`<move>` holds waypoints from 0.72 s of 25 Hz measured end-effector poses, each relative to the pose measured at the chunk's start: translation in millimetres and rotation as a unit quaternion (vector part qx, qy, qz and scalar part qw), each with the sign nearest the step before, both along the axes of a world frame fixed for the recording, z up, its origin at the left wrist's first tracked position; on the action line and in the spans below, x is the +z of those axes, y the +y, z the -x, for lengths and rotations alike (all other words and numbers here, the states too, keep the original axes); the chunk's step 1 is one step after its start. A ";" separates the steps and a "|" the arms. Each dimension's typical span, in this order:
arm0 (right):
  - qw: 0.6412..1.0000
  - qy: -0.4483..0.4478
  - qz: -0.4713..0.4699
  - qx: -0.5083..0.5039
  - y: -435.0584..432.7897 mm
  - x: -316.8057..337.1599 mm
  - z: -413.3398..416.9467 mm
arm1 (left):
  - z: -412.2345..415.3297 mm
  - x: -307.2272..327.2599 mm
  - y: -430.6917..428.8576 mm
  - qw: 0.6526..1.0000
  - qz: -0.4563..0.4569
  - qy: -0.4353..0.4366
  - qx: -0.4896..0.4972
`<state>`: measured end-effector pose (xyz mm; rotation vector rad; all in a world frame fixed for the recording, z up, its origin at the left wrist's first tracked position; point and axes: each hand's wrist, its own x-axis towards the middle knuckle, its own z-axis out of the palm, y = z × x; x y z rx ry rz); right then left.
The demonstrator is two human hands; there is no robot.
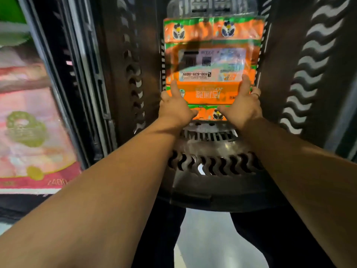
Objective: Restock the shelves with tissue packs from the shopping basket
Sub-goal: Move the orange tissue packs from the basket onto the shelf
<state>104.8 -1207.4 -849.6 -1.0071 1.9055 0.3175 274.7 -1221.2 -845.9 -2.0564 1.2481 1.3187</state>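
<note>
Slippage looks likely: left hand (174,109) and right hand (244,107) clamp their grip on only the near end of the pack (212,55), so its glossy wrap may slide free inside the basket (212,201)

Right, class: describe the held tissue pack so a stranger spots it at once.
Find the black shopping basket in the middle. Inside is the tissue pack, left hand and right hand gripping its near end. Unlike the pink pack at left, it's orange with green bands.
</note>
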 end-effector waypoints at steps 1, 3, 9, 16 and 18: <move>1.000 0.011 -0.005 0.002 1.8 -4.1 -4.3 | 0.6 -6.4 0.7 1.000 0.000 0.000 0.013; 0.999 0.032 0.000 0.007 5.9 -10.4 -9.4 | 0.3 -15.3 0.1 0.999 0.009 0.008 0.037; 0.996 0.064 0.035 -0.043 0.4 -22.1 -5.2 | -3.5 -25.0 5.5 0.998 0.032 0.037 0.049; 0.997 0.034 0.028 -0.069 -0.3 -23.6 -7.8 | -8.1 -25.9 8.3 0.998 0.035 0.048 -0.002; 0.999 0.018 0.027 -0.043 1.5 -21.6 -2.9 | -7.5 -22.8 5.7 0.997 0.039 0.058 0.018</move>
